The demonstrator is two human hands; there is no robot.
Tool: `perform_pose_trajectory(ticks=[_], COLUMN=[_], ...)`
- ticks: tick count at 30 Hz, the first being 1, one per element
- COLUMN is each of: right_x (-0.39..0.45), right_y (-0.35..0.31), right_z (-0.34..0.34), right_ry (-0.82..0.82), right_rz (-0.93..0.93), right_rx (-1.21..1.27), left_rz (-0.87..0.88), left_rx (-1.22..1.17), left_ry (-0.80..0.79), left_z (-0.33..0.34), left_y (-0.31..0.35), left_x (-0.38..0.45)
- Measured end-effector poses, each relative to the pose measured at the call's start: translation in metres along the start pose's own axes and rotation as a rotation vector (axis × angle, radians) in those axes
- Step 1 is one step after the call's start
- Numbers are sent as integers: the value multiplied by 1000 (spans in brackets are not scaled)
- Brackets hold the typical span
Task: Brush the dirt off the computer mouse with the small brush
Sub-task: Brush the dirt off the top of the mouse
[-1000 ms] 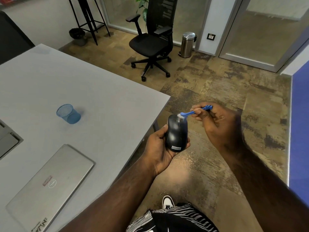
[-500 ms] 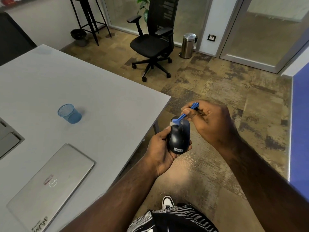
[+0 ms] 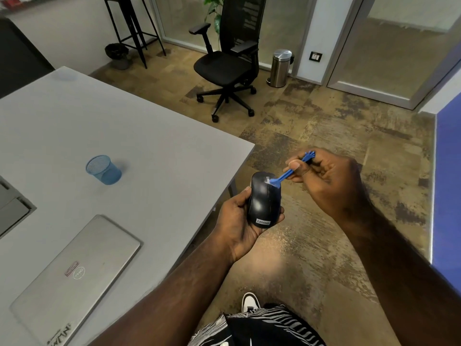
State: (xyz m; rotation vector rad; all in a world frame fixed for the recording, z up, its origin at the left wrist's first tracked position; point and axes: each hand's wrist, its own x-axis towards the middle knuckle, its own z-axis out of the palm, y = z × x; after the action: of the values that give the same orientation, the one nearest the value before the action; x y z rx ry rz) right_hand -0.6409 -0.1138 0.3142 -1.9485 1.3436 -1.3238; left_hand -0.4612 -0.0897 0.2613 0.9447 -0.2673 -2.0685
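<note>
A black computer mouse (image 3: 262, 203) with a Lenovo label lies in the palm of my left hand (image 3: 237, 221), held over the floor just off the table's corner. My right hand (image 3: 326, 181) pinches a small blue brush (image 3: 287, 174) by its handle. The brush's pale bristle end rests on the mouse's front, by the scroll wheel. The fingers of my left hand are mostly hidden under the mouse.
A grey table (image 3: 149, 151) fills the left, bearing a shut silver laptop (image 3: 74, 275) and a blue mesh cup (image 3: 103, 169). A black office chair (image 3: 229, 63), a steel bin (image 3: 280, 67) and a black stool (image 3: 132, 26) stand on the floor beyond. A blue panel (image 3: 447, 186) is at right.
The brush has stroked back and forth over the mouse's front end; my right hand swung in towards the mouse, then out to the right again. The left hand stayed nearly still.
</note>
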Motion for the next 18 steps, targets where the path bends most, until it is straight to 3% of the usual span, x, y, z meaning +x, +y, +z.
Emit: perform_pose_trajectory(ticks=[5,9,13,18], right_x=[2,2,7,8], right_y=[3,0,4,1], right_z=[1,3,3,4], right_ry=[67,-10,68,3], right_rz=[3,-29,5,0], right_rx=[-7,35,-10,10], left_rz=[-8,7,2,6], left_rx=[-3,-11,-6,-4], left_ry=[6,8,10,12], left_z=[-1,0,-2,0], left_y=[0,3,3,5], left_x=[0,1,1,3])
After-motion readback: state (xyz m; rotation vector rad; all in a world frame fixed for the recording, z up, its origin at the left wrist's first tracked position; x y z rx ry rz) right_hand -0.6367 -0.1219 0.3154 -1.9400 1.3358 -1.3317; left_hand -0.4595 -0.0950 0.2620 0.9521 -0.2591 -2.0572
